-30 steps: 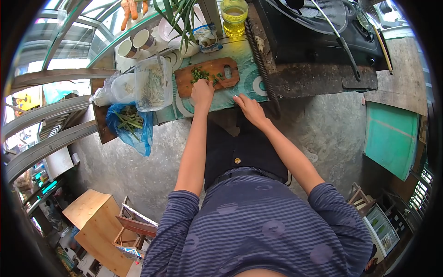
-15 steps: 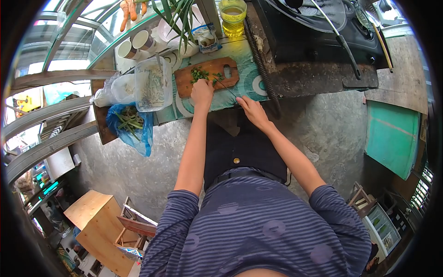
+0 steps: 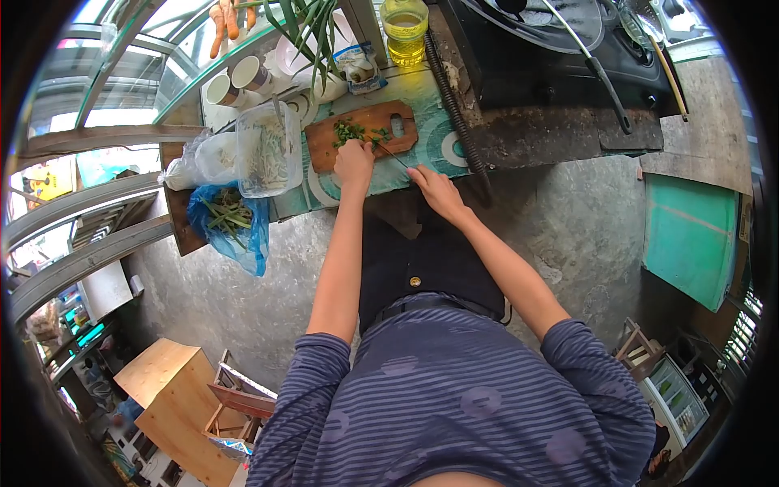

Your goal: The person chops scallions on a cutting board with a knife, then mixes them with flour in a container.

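Observation:
A wooden cutting board (image 3: 323, 146) with a cut-out handle lies on the patterned table cover. Chopped greens (image 3: 349, 130) are heaped on it, with more bits scattered toward the handle. My left hand (image 3: 355, 162) is closed at the board's near side, its fingertips bunched on greens that they mostly hide. In my right hand (image 3: 438, 193) is the handle of a knife (image 3: 396, 158). Its thin blade slants up and left over the board, with the tip close to my left fingers.
Left of the board stand a clear plastic tub (image 3: 268, 150) and a blue bag (image 3: 235, 227) of green trimmings. Behind are spring onions (image 3: 312, 40), paper cups (image 3: 250, 75) and a jar of yellow liquid (image 3: 405, 32). A black stove (image 3: 552, 81) and a dark hose (image 3: 458, 114) are at right.
The right hand and knife have shifted slightly left and up, nearer the left hand. My left hand stays on the greens.

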Demonstrator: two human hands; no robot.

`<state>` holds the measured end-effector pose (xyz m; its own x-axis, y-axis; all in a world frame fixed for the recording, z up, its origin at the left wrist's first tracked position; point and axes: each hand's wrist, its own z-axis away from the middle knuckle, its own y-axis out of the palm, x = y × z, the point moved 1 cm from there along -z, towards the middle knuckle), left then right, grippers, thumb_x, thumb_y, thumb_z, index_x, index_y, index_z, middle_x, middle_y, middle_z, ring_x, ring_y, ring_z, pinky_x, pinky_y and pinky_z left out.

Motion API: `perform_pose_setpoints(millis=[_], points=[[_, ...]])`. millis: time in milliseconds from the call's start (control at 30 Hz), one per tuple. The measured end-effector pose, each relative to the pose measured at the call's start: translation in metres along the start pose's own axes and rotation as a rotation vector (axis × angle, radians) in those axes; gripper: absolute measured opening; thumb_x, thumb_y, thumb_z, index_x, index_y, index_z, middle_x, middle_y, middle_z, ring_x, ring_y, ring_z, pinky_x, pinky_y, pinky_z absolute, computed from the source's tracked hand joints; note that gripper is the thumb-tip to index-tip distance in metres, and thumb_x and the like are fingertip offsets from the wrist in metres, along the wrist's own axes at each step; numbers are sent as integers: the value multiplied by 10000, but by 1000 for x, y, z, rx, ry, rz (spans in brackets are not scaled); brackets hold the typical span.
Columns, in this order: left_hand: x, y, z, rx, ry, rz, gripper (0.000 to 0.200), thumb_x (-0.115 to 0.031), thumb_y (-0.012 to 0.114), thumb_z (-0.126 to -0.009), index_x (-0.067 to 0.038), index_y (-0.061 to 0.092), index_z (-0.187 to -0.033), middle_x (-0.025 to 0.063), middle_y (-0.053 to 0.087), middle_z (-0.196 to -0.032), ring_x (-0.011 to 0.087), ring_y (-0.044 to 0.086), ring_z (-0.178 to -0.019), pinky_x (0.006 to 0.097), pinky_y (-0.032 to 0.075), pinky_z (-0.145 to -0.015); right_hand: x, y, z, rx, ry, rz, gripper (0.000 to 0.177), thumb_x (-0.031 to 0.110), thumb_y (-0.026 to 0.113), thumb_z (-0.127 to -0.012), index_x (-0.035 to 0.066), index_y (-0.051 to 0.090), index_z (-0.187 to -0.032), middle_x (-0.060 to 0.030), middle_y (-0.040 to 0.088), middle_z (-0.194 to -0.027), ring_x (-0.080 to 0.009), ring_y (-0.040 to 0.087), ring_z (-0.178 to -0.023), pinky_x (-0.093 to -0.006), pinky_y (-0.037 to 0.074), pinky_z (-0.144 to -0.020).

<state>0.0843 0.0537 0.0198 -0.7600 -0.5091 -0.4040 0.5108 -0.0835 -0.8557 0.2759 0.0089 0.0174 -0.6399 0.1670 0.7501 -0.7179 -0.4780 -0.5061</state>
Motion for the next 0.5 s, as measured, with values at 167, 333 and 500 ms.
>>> perform_pose_setpoints(millis=[167,333,500], points=[[0,-1,1,-10,-3,11,275,-286,608,-886,-55,724,-983,59,717,-739,282,688,-836,406,521,-769,-12,-2,6,76,63,-80,529,519,381,-982,25,554,-906,-212,618,-870,-450,558,-913,-502,425,-750],[0,-1,4,-33,13,60,247,-264,618,-883,-42,718,-925,109,706,-773,322,679,-828,429,521,-746,-5,-1,8,88,62,-112,512,490,389,-989,12,538,-886,-209,593,-828,-445,544,-859,-478,418,-725],[-6,-8,9,-25,13,82,242,-249,614,-891,-31,718,-889,109,699,-739,319,681,-804,430,522,-731,-3,1,7,96,58,-105,476,451,400,-1000,9,533,-881,-208,593,-780,-440,558,-794,-458,424,-686]])
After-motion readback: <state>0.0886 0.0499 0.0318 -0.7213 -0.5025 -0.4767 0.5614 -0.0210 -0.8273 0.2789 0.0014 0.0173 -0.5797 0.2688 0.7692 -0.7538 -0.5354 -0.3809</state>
